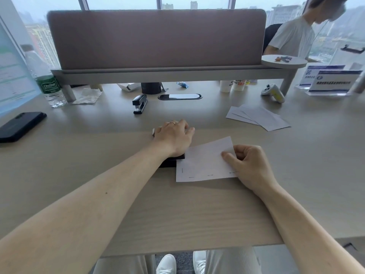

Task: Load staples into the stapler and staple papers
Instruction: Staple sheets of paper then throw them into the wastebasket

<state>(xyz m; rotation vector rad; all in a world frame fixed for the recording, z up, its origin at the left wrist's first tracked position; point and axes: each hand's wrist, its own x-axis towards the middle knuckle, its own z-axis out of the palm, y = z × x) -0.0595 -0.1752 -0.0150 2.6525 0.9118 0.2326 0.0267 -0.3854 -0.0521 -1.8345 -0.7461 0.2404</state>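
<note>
Currently left hand (173, 135) curls over stapler (171, 162), long axis running away; paper (203, 161) corner in its mouth, right hand (248, 165) pinching opposite edge.

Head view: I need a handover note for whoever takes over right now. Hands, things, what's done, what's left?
Left hand: lies over the black stapler on the pale wooden desk, gripping and pressing it.
Right hand: pinches the white paper sheet, whose upper left edge appears tucked into the stapler.
Done: several staples already show along the sheet's left and near edges, so the stapler seems loaded.
Left: finish this press, then probably the loose white paper slips at far right. A second black stapler stands untouched farther back.
</note>
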